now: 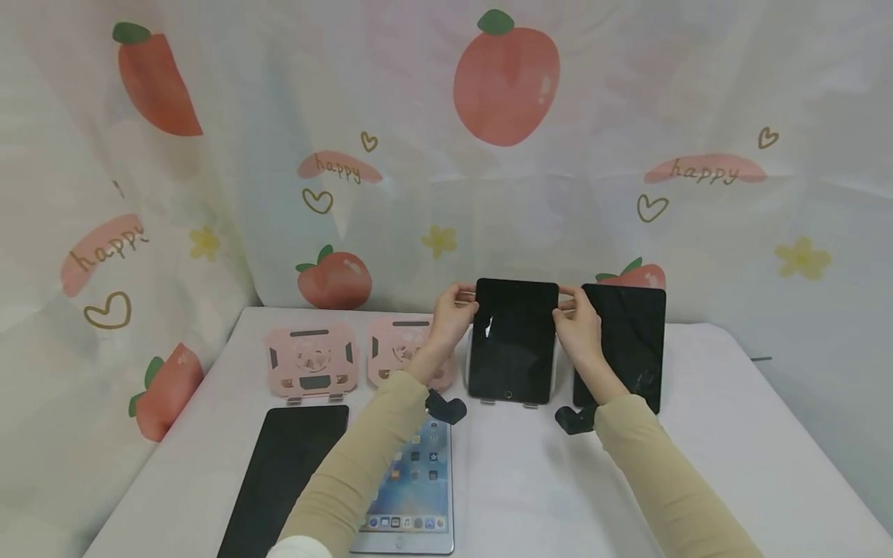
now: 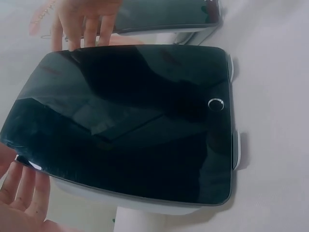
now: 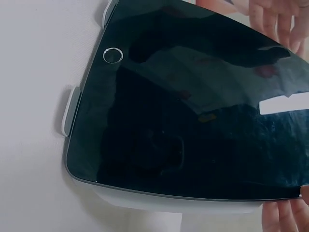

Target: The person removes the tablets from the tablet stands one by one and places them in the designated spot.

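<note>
A black tablet (image 1: 515,341) with a round home button leans upright on a white stand (image 3: 71,112), its lower edge at the stand's two lips. My left hand (image 1: 453,319) pinches the tablet's upper left edge, thumb at the front and fingers behind. On the opposite side edge, my right hand (image 1: 580,325) holds it the same way. In the left wrist view the tablet's dark screen (image 2: 130,121) shows reflections. Most of the stand is hidden behind it.
Another black tablet (image 1: 631,341) stands propped close on the right, partly behind my right forearm. Two pink stands (image 1: 312,360) are on the left. In front of them lie a dark tablet (image 1: 293,465) and a white-framed tablet with a lit screen (image 1: 418,496), partly under my left sleeve.
</note>
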Motion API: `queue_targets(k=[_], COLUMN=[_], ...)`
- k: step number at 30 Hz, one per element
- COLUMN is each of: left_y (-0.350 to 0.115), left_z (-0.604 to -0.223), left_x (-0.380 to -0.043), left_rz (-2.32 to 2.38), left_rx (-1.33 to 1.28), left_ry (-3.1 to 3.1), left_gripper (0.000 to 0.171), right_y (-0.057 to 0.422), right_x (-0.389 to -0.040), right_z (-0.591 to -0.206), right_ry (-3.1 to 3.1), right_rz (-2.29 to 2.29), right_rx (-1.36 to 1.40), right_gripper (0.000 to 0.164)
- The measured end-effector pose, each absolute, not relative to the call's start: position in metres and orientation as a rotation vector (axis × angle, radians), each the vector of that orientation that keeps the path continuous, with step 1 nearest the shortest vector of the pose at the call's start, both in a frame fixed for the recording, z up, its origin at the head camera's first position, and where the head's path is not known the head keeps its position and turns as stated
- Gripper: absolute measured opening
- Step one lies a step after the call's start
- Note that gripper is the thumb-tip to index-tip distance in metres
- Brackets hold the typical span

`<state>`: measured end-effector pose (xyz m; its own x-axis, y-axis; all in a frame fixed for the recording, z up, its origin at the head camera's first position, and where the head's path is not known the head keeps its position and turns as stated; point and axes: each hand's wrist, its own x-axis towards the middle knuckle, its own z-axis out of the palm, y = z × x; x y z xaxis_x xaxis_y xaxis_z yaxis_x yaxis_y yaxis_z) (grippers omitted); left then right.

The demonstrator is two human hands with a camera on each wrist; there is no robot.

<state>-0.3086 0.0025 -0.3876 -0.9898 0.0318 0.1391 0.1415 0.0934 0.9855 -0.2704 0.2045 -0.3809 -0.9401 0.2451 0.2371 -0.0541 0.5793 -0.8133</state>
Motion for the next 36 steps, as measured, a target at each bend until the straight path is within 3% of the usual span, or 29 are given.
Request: queue_targets(k=[36], left_y=[-0.003], left_z=[-0.380], left_x=[-0.288], left_rz=[-2.098], left_rx=[-0.232], left_ry=[-2.158], left_gripper=[0.024], right_y=[0.207], right_x=[-0.256], right_z=[-0.378], right_ry=[-2.355], right_rz=[1.348], right_rx=[-0.046], right_gripper=[0.032])
